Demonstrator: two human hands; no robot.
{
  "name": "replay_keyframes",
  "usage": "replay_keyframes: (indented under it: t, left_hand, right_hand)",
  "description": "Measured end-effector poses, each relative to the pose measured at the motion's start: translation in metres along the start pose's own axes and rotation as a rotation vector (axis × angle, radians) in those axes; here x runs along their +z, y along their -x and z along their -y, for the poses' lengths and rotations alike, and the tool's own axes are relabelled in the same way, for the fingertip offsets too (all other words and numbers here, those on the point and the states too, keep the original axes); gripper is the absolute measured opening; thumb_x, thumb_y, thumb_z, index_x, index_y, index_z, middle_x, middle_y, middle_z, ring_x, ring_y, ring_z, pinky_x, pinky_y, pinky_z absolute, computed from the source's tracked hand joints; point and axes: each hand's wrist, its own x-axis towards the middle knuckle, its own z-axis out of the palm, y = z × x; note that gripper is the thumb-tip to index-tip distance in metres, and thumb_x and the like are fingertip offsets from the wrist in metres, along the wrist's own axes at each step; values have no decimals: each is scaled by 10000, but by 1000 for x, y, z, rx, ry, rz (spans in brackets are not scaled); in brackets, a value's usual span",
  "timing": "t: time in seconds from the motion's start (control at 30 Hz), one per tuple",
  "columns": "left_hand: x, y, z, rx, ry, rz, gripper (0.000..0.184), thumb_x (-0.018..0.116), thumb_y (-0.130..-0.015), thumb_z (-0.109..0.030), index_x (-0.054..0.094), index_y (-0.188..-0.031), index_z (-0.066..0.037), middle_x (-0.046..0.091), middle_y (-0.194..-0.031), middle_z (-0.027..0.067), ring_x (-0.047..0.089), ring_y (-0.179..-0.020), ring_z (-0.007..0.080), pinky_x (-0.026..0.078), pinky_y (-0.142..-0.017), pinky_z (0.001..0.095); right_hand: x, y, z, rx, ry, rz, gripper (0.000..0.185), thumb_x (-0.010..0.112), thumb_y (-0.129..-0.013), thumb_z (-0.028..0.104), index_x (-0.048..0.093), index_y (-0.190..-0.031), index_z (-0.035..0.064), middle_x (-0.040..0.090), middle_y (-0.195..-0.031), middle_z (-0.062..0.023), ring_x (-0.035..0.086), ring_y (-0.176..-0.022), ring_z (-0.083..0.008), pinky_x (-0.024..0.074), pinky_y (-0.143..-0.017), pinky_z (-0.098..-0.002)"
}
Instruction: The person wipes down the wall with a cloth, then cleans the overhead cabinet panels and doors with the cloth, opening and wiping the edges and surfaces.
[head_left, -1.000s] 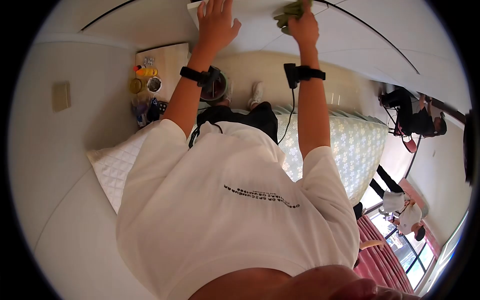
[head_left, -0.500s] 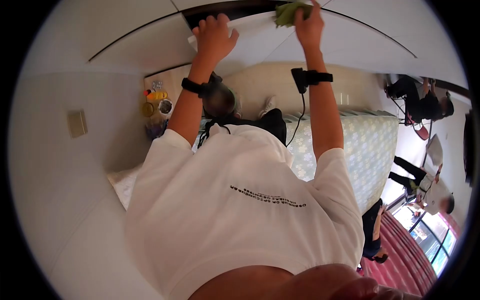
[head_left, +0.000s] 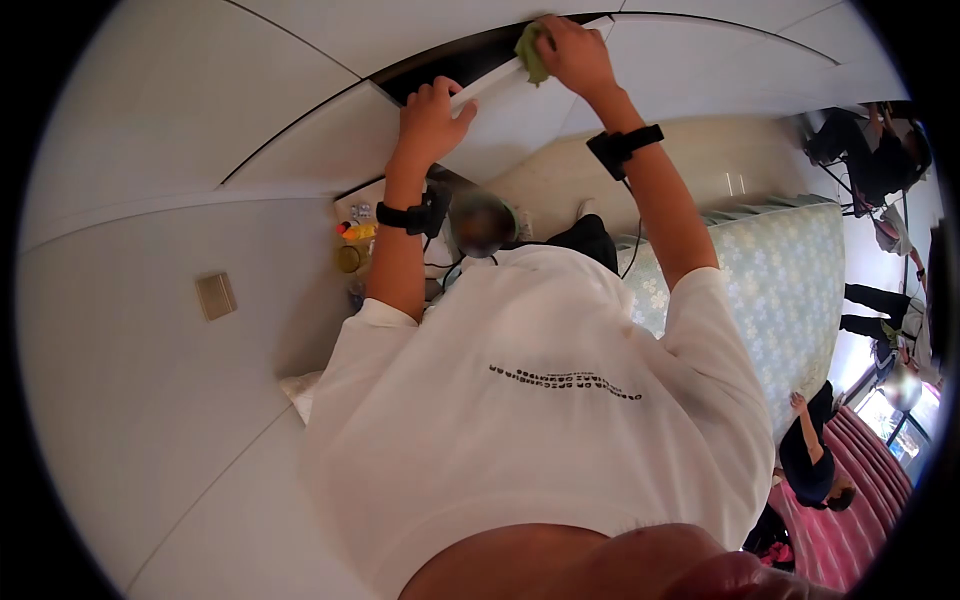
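In the head view my right hand [head_left: 578, 58] is closed on a green cloth [head_left: 532, 54] and presses it against the top edge of a white cabinet door [head_left: 510, 112], close to its right end. My left hand [head_left: 432, 125] grips the same door near its left corner, fingers bent over the edge and thumb on the near side. The door stands ajar, with the dark cabinet opening [head_left: 440, 62] behind it. Black straps with small devices are on both my wrists.
Closed white cabinet panels [head_left: 300, 140] flank the opening. Below stand a flowered mattress [head_left: 745, 290] and a small table [head_left: 362, 196] with bottles and a jar [head_left: 347, 259]. A wall switch [head_left: 215, 296] is at left. Several people are at the right, near a red curtain [head_left: 850, 480].
My right hand has moved left along the door edge with the green cloth, closer to my left hand. My left hand keeps its hold on the door, and the camera view has shifted.
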Motion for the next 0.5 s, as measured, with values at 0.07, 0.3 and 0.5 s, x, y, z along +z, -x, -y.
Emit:
replay_keyframes:
  t: [0.07,0.3,0.5]
  left_hand:
    - [0,5,2,-9,31,28,447,662,-910,-456,568,-1138,-83,630,-1054,186,590,-989,395,484,-861,498]
    - [-27,3,-10,7,324,300,477,701,-927,-421,551,-1172,-40,607,-993,106,583,-894,219,486,-816,349]
    - [-7,3,30,52,760,283,492,722,-933,-263,480,-1308,-56,609,-959,38,547,-850,115,466,-776,286]
  right_hand:
    - [0,2,-3,2,143,3,228,581,-907,236,642,-1091,116,710,-966,-60,666,-928,-292,497,-787,-468]
    - [11,24,36,11,179,-55,158,576,-876,254,596,-909,100,649,-822,-82,653,-840,-305,479,-784,-474]
    - [28,36,102,-117,-105,196,165,605,-856,248,587,-894,88,634,-761,-97,648,-722,-302,504,-720,-427]
